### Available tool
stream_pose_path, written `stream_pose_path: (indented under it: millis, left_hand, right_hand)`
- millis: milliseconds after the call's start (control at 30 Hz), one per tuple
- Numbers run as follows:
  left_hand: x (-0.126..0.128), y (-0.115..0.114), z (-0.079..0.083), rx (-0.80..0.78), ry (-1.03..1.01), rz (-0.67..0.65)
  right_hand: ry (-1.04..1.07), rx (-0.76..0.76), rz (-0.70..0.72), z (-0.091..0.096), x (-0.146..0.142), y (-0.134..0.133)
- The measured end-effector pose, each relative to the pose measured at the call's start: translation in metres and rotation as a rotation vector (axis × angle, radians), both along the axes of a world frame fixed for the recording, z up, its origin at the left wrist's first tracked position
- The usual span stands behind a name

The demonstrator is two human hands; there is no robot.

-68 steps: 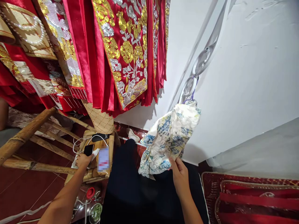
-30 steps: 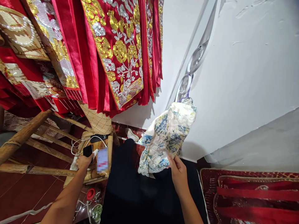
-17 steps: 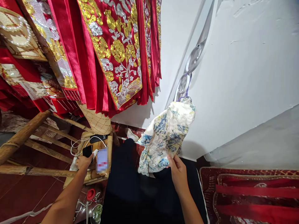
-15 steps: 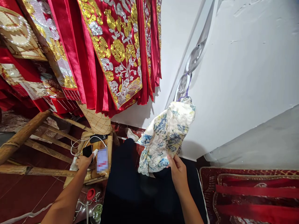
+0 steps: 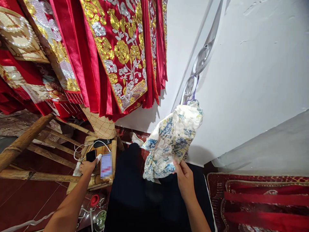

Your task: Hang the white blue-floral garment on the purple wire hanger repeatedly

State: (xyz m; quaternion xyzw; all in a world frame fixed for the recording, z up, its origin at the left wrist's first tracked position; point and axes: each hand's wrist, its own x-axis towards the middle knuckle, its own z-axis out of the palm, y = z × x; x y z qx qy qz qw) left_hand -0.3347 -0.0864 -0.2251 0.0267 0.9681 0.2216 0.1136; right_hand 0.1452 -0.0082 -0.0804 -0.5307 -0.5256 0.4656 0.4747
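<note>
A sleeveless-looking garment (image 5: 172, 140) in cream cloth with blue and green flowers hangs by a purple loop from a white ornate frame on the wall. My right hand (image 5: 184, 177) pinches its lower edge between thumb and fingers, above my dark-clad lap. On the left, my left hand (image 5: 87, 166) is over a bamboo stool (image 5: 88, 183) with its fingers curled at the near end of a black phone-like object (image 5: 91, 156). A small white thing (image 5: 98, 157) lies by the thumb. Whether the fingers grip either one is unclear. Beside them lies a phone with a lit screen (image 5: 106, 165).
Red garments with gold and silver sequins (image 5: 122, 53) hang above left. Bamboo poles (image 5: 26, 141) run along the left. A white cable (image 5: 78, 149) loops over the stool. Glassy items with a red ring (image 5: 94, 200) sit below it. Folded red embroidered cloth (image 5: 263, 206) lies at right.
Nearly everything stays as it was. The view shifts very slightly, and both hands keep their places.
</note>
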Motion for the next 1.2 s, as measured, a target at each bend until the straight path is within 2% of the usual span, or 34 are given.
stream_pose_path:
  millis: [100, 167, 267, 300, 333, 400, 433, 500, 533, 600, 667, 733, 833, 1000, 1067, 1133, 1200]
  left_hand:
    - [0.022, 0.013, 0.023, 0.089, 0.063, -0.020]
    - [0.049, 0.023, 0.044, 0.182, 0.128, -0.119]
    - [0.116, 0.035, 0.084, 0.425, 0.184, -0.414]
    - [0.143, 0.037, 0.099, 0.695, 0.150, -0.579]
    - [0.171, 0.039, 0.114, 0.917, 0.054, -0.744]
    - [0.224, 0.042, 0.141, 1.151, -0.209, -0.986]
    - [0.247, 0.045, 0.152, 1.179, -0.338, -1.038]
    - [0.281, 0.050, 0.168, 1.113, -0.574, -1.133]
    - [0.292, 0.053, 0.172, 1.083, -0.650, -1.129]
    - [0.305, 0.058, 0.173, 1.102, -0.741, -1.007]
    - [0.309, 0.059, 0.169, 1.167, -0.812, -0.825]
    - [0.308, 0.056, 0.165, 1.193, -0.906, -0.746]
    - [0.306, 0.050, 0.165, 1.171, -0.985, -0.756]
    - [0.305, 0.044, 0.174, 1.131, -0.984, -0.743]
    - [0.302, 0.046, 0.176, 1.117, -0.981, -0.765]
    - [0.297, 0.051, 0.173, 1.091, -0.906, -0.751]
    - [0.295, 0.059, 0.164, 1.070, -0.679, -0.685]
  right_hand:
    - [-0.009, 0.015, 0.002, 0.001, -0.001, 0.000]
    - [-0.013, 0.028, -0.006, 0.002, -0.003, 0.001]
    - [-0.001, 0.036, -0.013, 0.003, -0.010, 0.000]
    - [0.006, 0.034, -0.014, 0.004, -0.014, -0.001]
    - [0.013, 0.030, -0.010, 0.005, -0.018, -0.002]
    - [0.028, 0.020, 0.012, 0.008, -0.026, -0.005]
    - [0.038, 0.019, 0.031, 0.009, -0.029, -0.007]
    - [0.062, 0.027, 0.076, 0.012, -0.032, -0.009]
    - [0.067, 0.035, 0.102, 0.013, -0.031, -0.010]
    - [0.048, 0.052, 0.155, 0.017, -0.024, -0.007]
    - [0.022, 0.066, 0.173, 0.022, -0.013, 0.000]
    - [0.037, 0.079, 0.124, 0.029, -0.002, 0.012]
    - [0.095, 0.093, 0.041, 0.039, 0.005, 0.033]
    - [0.041, 0.086, 0.220, 0.050, -0.006, 0.051]
    - [0.040, 0.095, 0.242, 0.051, -0.009, 0.051]
    - [0.058, 0.094, 0.215, 0.049, -0.008, 0.050]
    - [0.082, 0.073, 0.193, 0.043, -0.004, 0.046]
